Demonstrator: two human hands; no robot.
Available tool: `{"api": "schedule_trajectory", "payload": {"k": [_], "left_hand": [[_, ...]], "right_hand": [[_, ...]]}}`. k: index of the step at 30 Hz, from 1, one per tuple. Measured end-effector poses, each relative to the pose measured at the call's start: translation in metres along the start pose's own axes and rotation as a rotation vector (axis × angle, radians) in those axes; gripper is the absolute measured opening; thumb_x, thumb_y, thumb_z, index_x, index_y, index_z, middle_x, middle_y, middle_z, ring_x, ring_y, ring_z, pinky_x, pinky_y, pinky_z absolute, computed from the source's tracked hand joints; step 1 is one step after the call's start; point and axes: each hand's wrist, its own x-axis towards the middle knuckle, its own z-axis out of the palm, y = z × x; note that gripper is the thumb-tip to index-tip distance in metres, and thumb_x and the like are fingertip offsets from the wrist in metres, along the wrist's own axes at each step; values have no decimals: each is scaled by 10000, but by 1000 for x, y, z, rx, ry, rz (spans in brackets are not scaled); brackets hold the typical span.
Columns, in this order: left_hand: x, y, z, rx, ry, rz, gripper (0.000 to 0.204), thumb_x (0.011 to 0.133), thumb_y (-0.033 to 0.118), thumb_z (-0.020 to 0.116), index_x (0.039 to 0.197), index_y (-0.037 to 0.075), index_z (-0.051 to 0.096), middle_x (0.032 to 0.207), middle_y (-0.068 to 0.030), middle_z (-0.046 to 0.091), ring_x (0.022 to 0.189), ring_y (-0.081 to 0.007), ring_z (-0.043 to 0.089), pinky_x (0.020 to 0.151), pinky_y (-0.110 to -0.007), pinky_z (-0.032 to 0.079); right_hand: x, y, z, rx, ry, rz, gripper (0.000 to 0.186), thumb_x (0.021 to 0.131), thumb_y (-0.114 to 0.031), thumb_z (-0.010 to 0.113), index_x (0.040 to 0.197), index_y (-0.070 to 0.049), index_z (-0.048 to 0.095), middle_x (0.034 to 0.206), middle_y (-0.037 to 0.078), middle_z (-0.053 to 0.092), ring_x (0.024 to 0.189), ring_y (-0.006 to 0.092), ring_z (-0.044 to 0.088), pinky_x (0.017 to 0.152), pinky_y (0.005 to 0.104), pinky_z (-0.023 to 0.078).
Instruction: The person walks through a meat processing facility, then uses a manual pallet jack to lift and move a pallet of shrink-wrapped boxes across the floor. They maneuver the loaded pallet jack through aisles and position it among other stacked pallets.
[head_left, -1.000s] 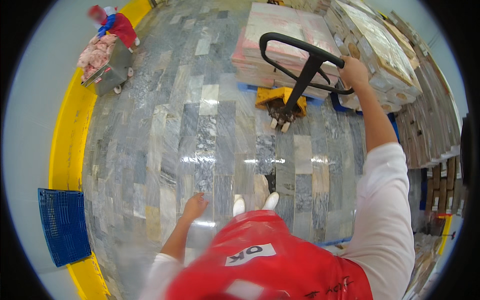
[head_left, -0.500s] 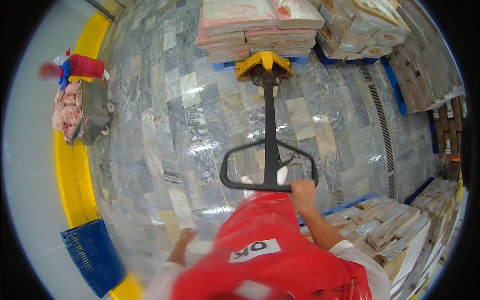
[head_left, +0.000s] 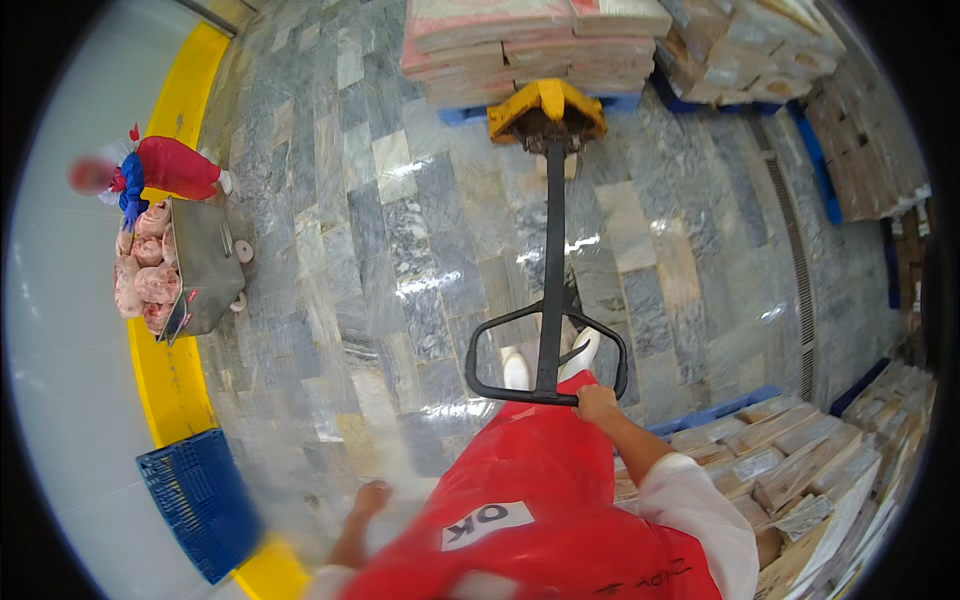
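Note:
My right hand (head_left: pixel 596 400) grips the lower bar of a black loop handle (head_left: pixel 480 362), low in front of my red apron. Its long shaft (head_left: pixel 554 230) runs forward to a yellow pallet jack (head_left: pixel 547 107). The jack sits at a blue pallet (head_left: pixel 618 103) stacked with flat, plastic-wrapped pinkish packs (head_left: pixel 530 40). My left hand (head_left: pixel 372 497) hangs at my side, holding no visible object; its fingers are too blurred to read. My white boots (head_left: pixel 516 370) show just beyond the handle.
At the left, a co-worker (head_left: pixel 178 165) in red apron and blue sleeves is at a steel cart (head_left: pixel 208 280) of raw meat, beside a yellow curb (head_left: pixel 180 395) and blue plastic pallet (head_left: pixel 195 505). Wrapped carton stacks (head_left: pixel 760 50) stand right, more (head_left: pixel 765 435) lower right; a drain (head_left: pixel 785 230) runs between.
The handle has swung down toward my body with my right hand still on it, and the jack lies farther up the view. The co-worker and cart have shifted lower at the left.

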Motion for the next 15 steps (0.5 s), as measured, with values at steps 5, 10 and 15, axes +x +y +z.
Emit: {"api": "schedule_trajectory", "payload": {"k": [5,10,15], "left_hand": [[46,14,44,-65,207,203,447,911,402,764,1131,12,759,1034,-221,770,978,-361,748,852,-431,581],[97,89,22,-185,388,350,488,930,393,750,1235,15,715,1016,-216,768,945,-366,750,843,-437,587],[50,139,-8,-355,435,324,456,928,312,742,1264,7,706,1067,-213,764,950,-343,747,844,-441,585]], "right_hand": [[-130,-10,-250,-74,229,-69,324,790,-347,752,1032,-136,792,1040,175,759,1017,378,734,887,518,577],[-133,-13,-500,-375,1137,-17,273,808,-198,714,1068,-115,739,953,169,757,945,372,740,826,508,582],[-82,13,-612,-366,1346,11,381,890,-252,654,1257,-222,748,1129,182,760,1059,371,730,935,487,578]]}}
